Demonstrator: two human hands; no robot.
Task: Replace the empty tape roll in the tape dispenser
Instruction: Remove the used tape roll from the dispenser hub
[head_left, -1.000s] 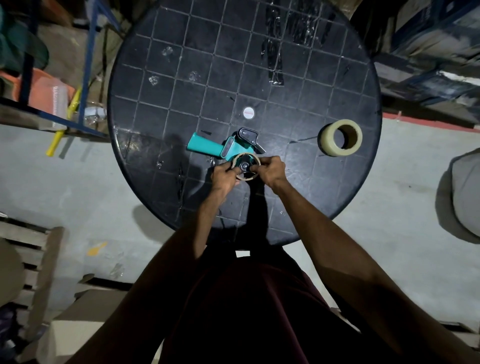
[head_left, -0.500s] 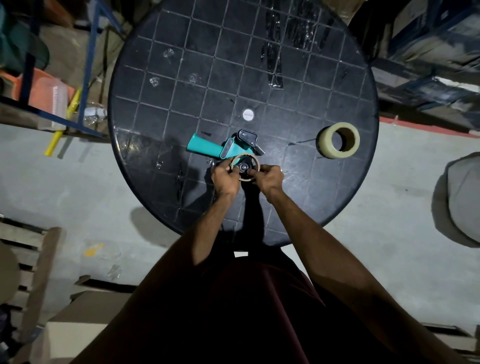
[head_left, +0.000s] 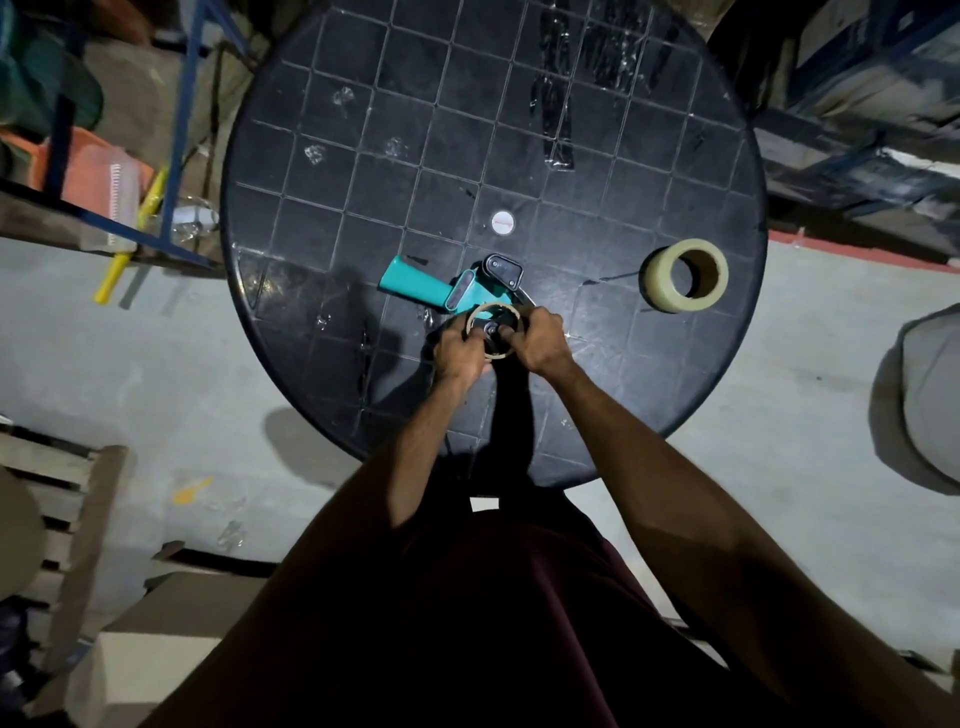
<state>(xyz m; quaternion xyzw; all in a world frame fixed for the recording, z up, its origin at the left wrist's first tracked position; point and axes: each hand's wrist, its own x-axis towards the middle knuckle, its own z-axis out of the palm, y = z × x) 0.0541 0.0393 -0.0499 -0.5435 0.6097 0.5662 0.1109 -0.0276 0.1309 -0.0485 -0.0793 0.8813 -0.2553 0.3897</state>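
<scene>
Hands unmoved, empty roll (head_left: 492, 332) gripped between them, on dispenser (head_left: 441, 288)

Both bare forearms reach forward and converge. The left hand (head_left: 457, 353) and right hand (head_left: 543, 340) sit close together, knuckles up, fingers curled inward toward each other and pinching a thin ring (head_left: 493, 332) between their fingertips.

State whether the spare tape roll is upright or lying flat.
Upright on its edge: the spare tape roll shows its open core sideways, resting on the table.
</scene>
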